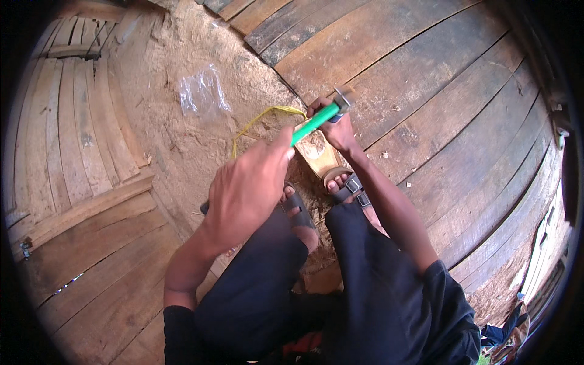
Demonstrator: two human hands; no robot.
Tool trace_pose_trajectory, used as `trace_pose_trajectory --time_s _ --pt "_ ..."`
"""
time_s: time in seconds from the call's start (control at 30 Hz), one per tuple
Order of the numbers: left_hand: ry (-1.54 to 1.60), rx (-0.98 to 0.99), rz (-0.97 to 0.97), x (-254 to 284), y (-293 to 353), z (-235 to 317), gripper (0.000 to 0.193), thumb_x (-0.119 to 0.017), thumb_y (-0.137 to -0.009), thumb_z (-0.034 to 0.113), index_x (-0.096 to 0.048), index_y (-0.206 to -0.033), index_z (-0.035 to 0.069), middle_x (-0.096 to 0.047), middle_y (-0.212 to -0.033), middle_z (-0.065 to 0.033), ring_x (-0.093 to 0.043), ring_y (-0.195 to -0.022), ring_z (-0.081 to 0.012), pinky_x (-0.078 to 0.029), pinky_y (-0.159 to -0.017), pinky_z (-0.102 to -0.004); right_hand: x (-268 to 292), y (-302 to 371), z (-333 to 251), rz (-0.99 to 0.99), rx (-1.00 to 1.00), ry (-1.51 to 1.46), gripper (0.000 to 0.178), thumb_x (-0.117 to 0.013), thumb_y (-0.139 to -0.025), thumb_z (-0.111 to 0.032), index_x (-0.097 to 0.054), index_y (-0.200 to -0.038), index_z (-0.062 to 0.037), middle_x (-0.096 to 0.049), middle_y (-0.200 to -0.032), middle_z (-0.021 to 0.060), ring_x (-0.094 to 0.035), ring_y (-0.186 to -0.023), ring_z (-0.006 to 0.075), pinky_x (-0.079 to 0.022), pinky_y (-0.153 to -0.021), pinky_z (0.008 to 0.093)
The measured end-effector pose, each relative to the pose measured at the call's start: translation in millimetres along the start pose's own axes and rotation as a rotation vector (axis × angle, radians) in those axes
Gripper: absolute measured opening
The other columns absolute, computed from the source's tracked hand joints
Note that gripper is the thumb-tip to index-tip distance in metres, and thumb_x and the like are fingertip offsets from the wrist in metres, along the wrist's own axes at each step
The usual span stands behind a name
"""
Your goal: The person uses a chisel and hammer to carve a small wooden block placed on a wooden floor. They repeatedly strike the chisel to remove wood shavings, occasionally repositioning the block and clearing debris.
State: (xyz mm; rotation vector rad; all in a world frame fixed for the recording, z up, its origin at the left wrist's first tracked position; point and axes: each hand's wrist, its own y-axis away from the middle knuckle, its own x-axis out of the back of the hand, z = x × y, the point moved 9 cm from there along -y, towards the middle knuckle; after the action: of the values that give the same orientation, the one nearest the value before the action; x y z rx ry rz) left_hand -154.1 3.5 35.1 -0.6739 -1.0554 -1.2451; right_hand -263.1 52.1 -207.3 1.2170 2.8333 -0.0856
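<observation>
My left hand (252,182) is wrapped round the handle of a hammer (314,127). The handle is green, with a dark end below the fist, and the metal head is raised up and to the right. Behind the hammer head, my right hand (339,131) is closed at the far end of a pale piece of wood (317,154). What its fingers hold is hidden by the hammer. A yellow strap (267,111) curves over the ground and ends by those fingers. My right foot, in a strapped sandal (351,187), presses against the near end of the wood.
Rough bare earth (176,131) lies ahead and to the left, with a crumpled clear plastic sheet (204,94) on it. A plank wall or platform (438,115) fills the right side. More wooden boards (73,128) stand at left. Cloth (502,331) lies at the lower right.
</observation>
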Motion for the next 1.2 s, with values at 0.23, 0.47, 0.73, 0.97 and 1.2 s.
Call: trace_pose_trajectory --time_s 0.23,0.47,0.73,0.97,1.2 --pt "0.023 0.009 0.047 -4 3 -5 0.036 -0.058 -0.094 0.015 -0.056 -0.129 0.007 -0.059 -0.078 -0.0178 -0.064 -0.069 -0.0367 -0.05 -0.058 -0.0462 4 -2 -10 0.022 -0.066 -0.042 0.01 -0.062 -0.079 -0.01 -0.064 -0.082 -0.0003 -0.061 -0.068 0.0057 -0.056 -0.061 0.0125 -0.045 -0.057 0.0307" --pt "0.137 -0.03 0.124 3 6 -3 0.033 -0.057 -0.095 0.011 -0.057 -0.126 -0.003 -0.064 -0.094 -0.0257 -0.067 -0.081 -0.037 -0.051 -0.068 -0.0435 0 -3 -5 0.001 -0.036 -0.102 0.006 -0.062 -0.082 -0.007 -0.062 -0.083 -0.0015 -0.059 -0.071 0.0018 -0.054 -0.061 0.0113 -0.043 -0.055 0.0271" --pt "0.186 0.027 0.079 3 -5 -9 0.032 -0.057 -0.096 0.009 -0.059 -0.124 -0.006 -0.066 -0.097 -0.0282 -0.069 -0.084 -0.035 -0.052 -0.07 -0.0402 9 -8 -3 0.011 -0.177 -0.15 0.012 -0.055 -0.082 -0.01 -0.064 -0.082 -0.0008 -0.056 -0.063 0.0007 -0.05 -0.057 0.0087 -0.04 -0.052 0.0265" --pt "0.201 -0.05 0.156 3 -11 -5 0.032 -0.056 -0.095 0.009 -0.058 -0.124 -0.005 -0.066 -0.097 -0.0281 -0.068 -0.084 -0.037 -0.052 -0.069 -0.0432 9 -8 -3 -0.004 -0.169 -0.064 0.013 -0.056 -0.08 -0.011 -0.064 -0.082 -0.0012 -0.057 -0.063 0.0017 -0.051 -0.057 0.0099 -0.04 -0.053 0.0278" --pt "0.169 -0.127 0.206 3 -17 -13 0.034 -0.055 -0.096 0.012 -0.057 -0.124 -0.007 -0.066 -0.101 -0.0264 -0.067 -0.087 -0.0413 -0.053 -0.073 -0.0457 6 -15 -8 -0.033 -0.188 -0.108 0.015 -0.058 -0.079 -0.013 -0.064 -0.084 -0.0008 -0.059 -0.066 0.0026 -0.052 -0.058 0.0116 -0.042 -0.055 0.0285"
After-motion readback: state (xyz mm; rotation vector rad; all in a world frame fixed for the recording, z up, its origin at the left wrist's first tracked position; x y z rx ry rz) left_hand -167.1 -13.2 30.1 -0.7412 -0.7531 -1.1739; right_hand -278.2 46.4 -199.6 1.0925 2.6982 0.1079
